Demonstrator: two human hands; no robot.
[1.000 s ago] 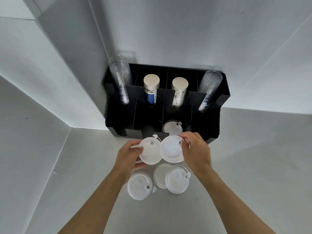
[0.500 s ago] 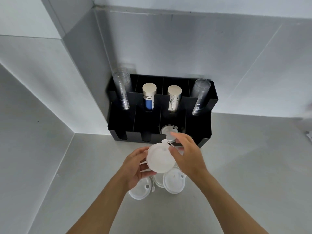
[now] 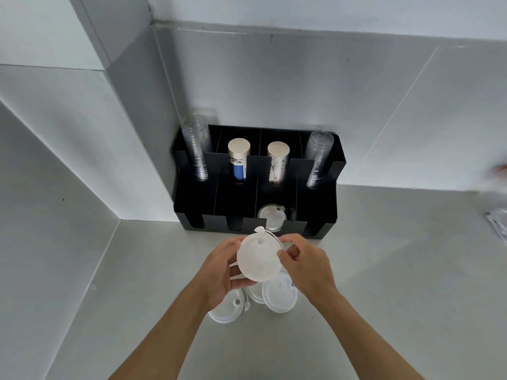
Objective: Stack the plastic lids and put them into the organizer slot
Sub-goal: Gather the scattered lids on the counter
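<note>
Both hands hold a small stack of white plastic lids [image 3: 258, 259] in the air, just in front of the black organizer [image 3: 312, 212]. My left hand [image 3: 223, 270] cups the stack from the left and below. My right hand [image 3: 307, 263] pinches its right edge. One white lid [image 3: 271, 218] lies in the organizer's third front slot. More loose lids rest on the counter under my hands: one at the left [image 3: 226, 308], one at the right [image 3: 279, 296], and another partly hidden between them.
The organizer stands in the corner against the wall. Its back row holds two clear cup stacks [image 3: 196, 149] [image 3: 318, 157] and two paper cup stacks [image 3: 238, 160] [image 3: 277, 163]. Some blurred items [image 3: 498, 215] lie at the far right edge of the grey counter [image 3: 384, 270].
The two lids held side by side a second ago now sit together as one stack between my hands. The view has tilted up, so the organizer appears lower and smaller.
</note>
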